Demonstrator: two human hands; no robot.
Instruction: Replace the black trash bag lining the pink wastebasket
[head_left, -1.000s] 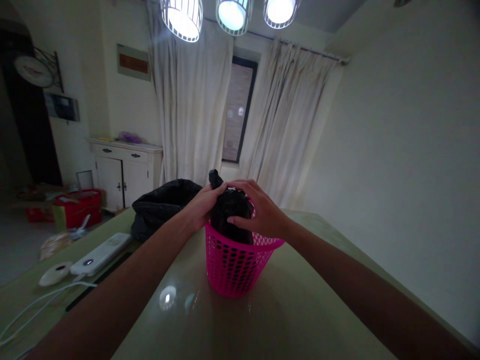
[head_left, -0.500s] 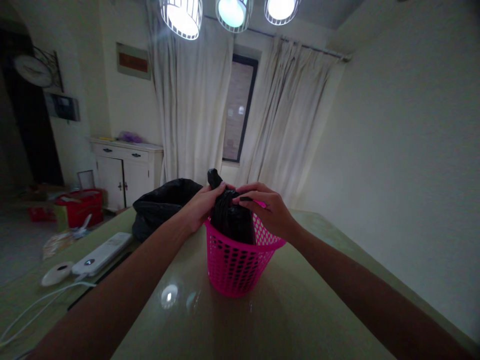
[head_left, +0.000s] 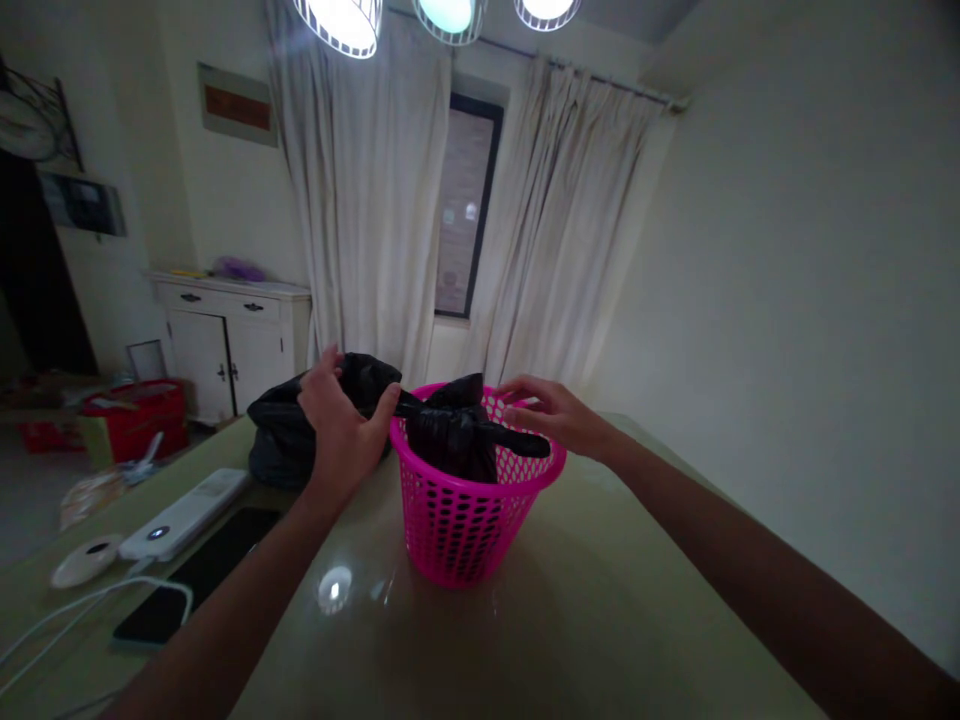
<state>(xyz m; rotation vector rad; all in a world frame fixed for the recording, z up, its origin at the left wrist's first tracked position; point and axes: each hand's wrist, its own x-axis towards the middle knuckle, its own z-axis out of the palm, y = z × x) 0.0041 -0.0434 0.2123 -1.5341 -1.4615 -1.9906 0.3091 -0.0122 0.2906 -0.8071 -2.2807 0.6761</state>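
Note:
A pink perforated plastic basket stands upright on the table. A knotted black plastic bag sits inside it, its two twisted ends sticking out to the left and right. My left hand is left of the basket rim, fingers raised and thumb apart. One bag end reaches close to that thumb; whether they touch is unclear. Over the right rim, my right hand has loosely bent fingers apart, just above the bag's right end. Behind my left hand lies another black plastic bag, open-mouthed and partly hidden.
On the table's left side are a white power bank, a black phone, a round white object and a white cable. Past the table are a white cabinet and a red box on the floor.
Both hands have come off the bag's knot and moved apart, the left hand to the left. The bag's ends now spread sideways, and the view has shifted slightly.

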